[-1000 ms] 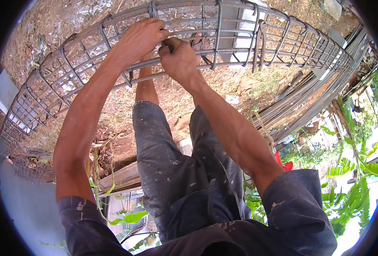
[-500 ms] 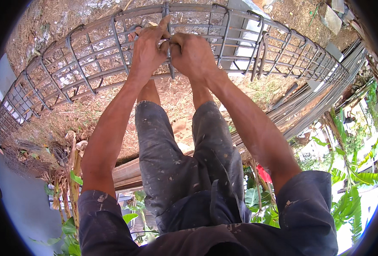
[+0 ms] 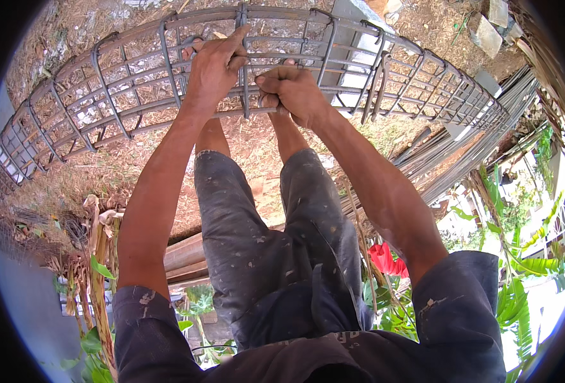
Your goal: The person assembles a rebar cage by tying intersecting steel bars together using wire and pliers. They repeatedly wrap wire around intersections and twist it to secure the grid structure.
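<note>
A long cage of steel rebar (image 3: 225,113), with square stirrups around lengthwise bars, spans the view in front of my legs. My left hand (image 3: 213,71) is at one upright stirrup (image 3: 243,70) near the middle. Its index finger points up along that stirrup, while the thumb and other fingers curl against the bars. Just right of the same stirrup, my right hand (image 3: 293,92) has thumb and forefinger pinched together. Anything thin between those fingertips is too small to make out. Pincers (image 3: 377,87) hang on the cage to the right of my right hand.
Pale blocks (image 3: 357,54) lie beneath the cage. A bundle of long thin rods (image 3: 448,167) stretches along the right. Behind my legs are brown planks (image 3: 186,256) and leafy plants (image 3: 518,306). A red flower-like thing (image 3: 386,260) shows beside my right elbow.
My right hand has drawn away from the left, slightly down and right of the stirrup. The left hand stays at the stirrup. The whole view has shifted a little.
</note>
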A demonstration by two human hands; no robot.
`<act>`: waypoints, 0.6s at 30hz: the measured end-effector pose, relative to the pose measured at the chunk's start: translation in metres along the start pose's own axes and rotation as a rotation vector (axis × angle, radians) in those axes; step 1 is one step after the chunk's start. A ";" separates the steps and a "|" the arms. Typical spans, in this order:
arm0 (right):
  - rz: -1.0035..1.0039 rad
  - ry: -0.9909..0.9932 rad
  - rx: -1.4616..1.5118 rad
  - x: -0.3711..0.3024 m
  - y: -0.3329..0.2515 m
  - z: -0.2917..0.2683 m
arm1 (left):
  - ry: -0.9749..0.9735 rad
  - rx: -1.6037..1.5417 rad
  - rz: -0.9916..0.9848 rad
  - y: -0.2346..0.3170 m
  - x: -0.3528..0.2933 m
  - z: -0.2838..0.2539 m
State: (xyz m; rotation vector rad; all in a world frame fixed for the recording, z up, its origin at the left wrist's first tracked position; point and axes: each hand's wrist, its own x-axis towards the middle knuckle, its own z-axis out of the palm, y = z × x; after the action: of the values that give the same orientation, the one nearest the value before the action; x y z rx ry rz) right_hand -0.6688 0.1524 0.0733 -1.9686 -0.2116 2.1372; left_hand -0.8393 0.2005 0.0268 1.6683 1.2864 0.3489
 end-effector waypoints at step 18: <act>-0.077 0.734 -1.010 -0.022 0.062 -0.183 | 0.371 -1.537 -1.093 0.072 -0.045 0.068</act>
State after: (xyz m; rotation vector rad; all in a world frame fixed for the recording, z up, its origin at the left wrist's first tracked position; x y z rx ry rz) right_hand -0.4895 0.0784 0.0620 -2.9989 -1.3757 1.1416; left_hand -0.7675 0.1292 0.0656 -0.4276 1.3403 0.6916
